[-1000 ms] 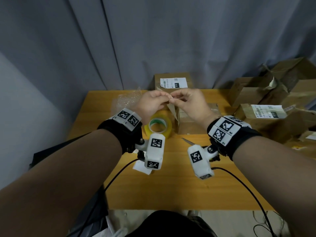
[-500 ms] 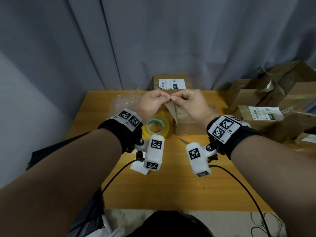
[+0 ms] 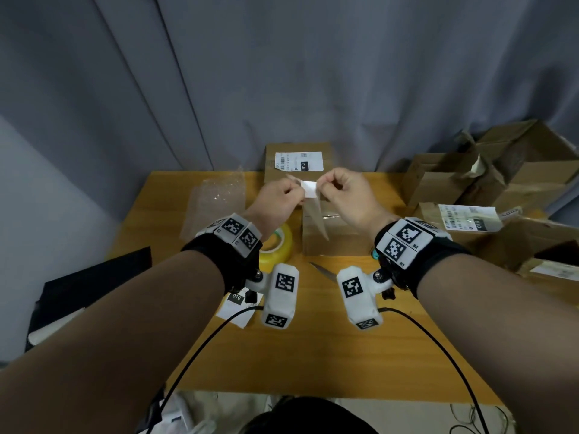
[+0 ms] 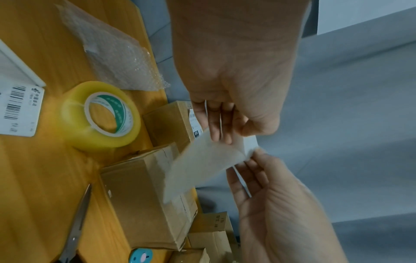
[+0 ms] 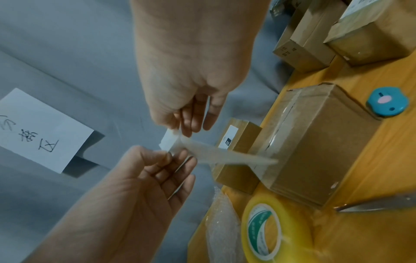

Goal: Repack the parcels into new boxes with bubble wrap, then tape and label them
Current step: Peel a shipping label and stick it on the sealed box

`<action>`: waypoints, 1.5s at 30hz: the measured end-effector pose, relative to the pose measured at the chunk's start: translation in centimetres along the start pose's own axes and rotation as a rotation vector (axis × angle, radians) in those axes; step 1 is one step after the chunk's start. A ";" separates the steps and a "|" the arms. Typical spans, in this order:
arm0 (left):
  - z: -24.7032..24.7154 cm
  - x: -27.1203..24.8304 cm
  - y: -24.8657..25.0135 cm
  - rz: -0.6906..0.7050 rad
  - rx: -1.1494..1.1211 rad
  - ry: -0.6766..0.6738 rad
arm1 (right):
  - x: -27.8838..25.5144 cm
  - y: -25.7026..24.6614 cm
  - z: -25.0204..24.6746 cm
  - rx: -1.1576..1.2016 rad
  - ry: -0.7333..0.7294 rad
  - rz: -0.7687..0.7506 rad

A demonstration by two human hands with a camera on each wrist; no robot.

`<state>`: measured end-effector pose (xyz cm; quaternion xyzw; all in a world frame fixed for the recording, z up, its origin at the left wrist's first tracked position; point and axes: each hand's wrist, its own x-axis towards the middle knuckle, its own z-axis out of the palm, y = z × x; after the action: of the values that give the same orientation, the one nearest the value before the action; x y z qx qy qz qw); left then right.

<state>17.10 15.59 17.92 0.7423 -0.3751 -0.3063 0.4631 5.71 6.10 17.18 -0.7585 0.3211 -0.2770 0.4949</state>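
Above the table, my left hand [image 3: 296, 191] and right hand [image 3: 326, 187] pinch a small white label [image 3: 308, 189] between thumb and fingertips. A translucent backing strip [image 3: 317, 216] hangs down from it, partly peeled away. In the left wrist view the label [image 4: 248, 144] and the backing strip [image 4: 198, 165] split apart between the two hands. The right wrist view shows the same split in the label [image 5: 168, 142]. Below the hands, a taped brown box [image 3: 338, 236] sits on the wooden table [image 3: 313, 339].
A yellow tape roll [image 3: 279, 245] lies left of the box, scissors [image 3: 324, 270] in front of it. Bubble wrap [image 3: 216, 202] sits at the back left. A labelled box [image 3: 297, 161] stands behind. Opened boxes [image 3: 501, 183] pile up at the right. A blue round cutter [image 5: 387, 103] lies beside the box.
My hands have drawn slightly apart, so the white label now shows between them and the backing strip hangs lower.
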 end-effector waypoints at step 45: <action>3.2 2.8 1.5 0.056 -0.020 -0.008 | 1.0 0.5 -3.0 0.196 -0.125 0.158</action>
<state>15.60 11.38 17.74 0.7255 -0.3946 -0.2998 0.4775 4.04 3.45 17.84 -0.6944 0.3198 -0.2195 0.6060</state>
